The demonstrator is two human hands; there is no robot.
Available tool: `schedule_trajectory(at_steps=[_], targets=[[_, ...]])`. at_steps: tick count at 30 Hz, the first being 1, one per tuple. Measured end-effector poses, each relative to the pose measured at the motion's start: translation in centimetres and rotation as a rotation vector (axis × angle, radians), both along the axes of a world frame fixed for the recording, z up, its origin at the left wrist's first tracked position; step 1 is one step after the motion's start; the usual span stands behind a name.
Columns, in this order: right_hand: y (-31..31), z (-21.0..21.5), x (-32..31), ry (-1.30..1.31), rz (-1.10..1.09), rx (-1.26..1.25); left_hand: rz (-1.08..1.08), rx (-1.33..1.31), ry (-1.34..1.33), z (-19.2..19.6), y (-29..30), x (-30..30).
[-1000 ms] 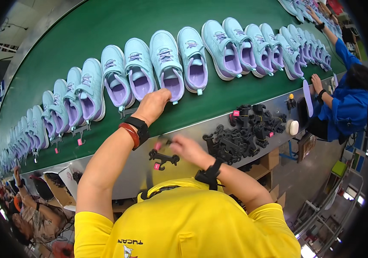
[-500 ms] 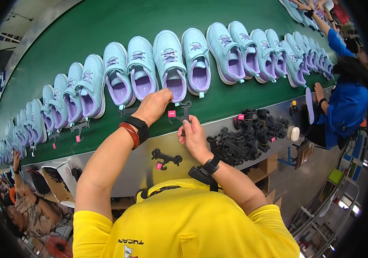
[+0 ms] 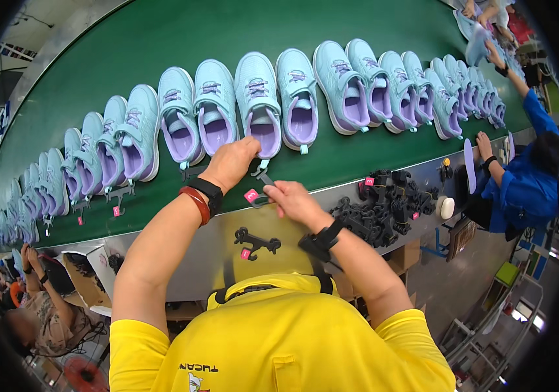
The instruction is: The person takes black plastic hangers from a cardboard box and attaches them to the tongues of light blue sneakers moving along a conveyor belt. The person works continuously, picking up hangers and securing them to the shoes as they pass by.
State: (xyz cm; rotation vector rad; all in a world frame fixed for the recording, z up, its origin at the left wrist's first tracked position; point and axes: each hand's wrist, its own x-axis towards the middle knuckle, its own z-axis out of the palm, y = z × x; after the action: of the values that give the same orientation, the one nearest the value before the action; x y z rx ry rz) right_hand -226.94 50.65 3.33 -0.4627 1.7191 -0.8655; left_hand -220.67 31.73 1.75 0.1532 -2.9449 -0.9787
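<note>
In front of me my left hand (image 3: 230,163) is closed on the heel of a light blue shoe (image 3: 256,73) with a purple lining. My right hand (image 3: 294,200) pinches a black plastic shoe hanger (image 3: 264,178) bearing a pink tag. The hanger's upper end meets the pull loop at this shoe's heel; whether it is hooked through I cannot tell. A matching shoe (image 3: 297,72) stands just to the right. Another black hanger (image 3: 257,242) with a pink tag lies on the metal ledge nearer to me.
Similar shoes stand in a curved row along the green belt (image 3: 240,26), some at left with hangers at their heels. A pile of black hangers (image 3: 376,219) lies on the metal ledge at right. A person in blue (image 3: 528,183) works at right, another person (image 3: 50,320) at left.
My right hand has tilted the hanger and brought its upper end leftward to the shoe's heel loop. My left hand stays at the heel. The person in blue now reaches farther across the belt.
</note>
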Motion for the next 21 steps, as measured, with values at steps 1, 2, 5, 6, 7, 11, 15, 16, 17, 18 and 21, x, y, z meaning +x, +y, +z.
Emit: schedule_trajectory(at_steps=[1,2,5,6,7,11,15,16,17,18,21], targets=[[0.1,0.5,-1.5,-0.007,0.041,0.017,0.014,0.009,0.017,0.3,0.4,0.1],[0.1,1.0,-2.7,-0.009,0.090,0.078,-0.070,-0.039,0.047,0.5,0.8,0.2],[0.3,2.3,-4.5,0.005,0.196,0.036,-0.259,-0.155,-0.061,1.3,2.3,0.9],[0.3,2.6,-4.9,0.143,0.156,-0.050,-0.217,-0.146,-0.070,1.4,2.5,0.9],[0.3,2.9,-5.3,0.281,0.113,-0.175,-0.189,-0.140,-0.069,1.6,2.6,1.0],[1.0,3.0,-9.1,0.900,0.132,-0.385,-0.074,-0.167,-0.122,2.3,3.1,0.8],[1.0,1.6,-12.0,0.996,0.588,-0.234,0.021,-0.172,-0.207,3.0,3.7,0.5],[0.7,1.2,-12.4,1.080,0.612,-0.313,0.041,-0.159,-0.207,3.0,3.7,0.3],[0.3,1.0,-12.7,1.136,0.670,-0.309,0.071,-0.156,-0.212,3.0,3.9,0.2],[0.1,0.9,-12.8,1.190,0.718,-0.317,0.100,-0.151,-0.235,2.9,4.0,0.2],[-0.4,1.4,-13.1,1.304,0.766,-0.375,0.123,-0.102,-0.219,2.7,4.1,-0.1]])
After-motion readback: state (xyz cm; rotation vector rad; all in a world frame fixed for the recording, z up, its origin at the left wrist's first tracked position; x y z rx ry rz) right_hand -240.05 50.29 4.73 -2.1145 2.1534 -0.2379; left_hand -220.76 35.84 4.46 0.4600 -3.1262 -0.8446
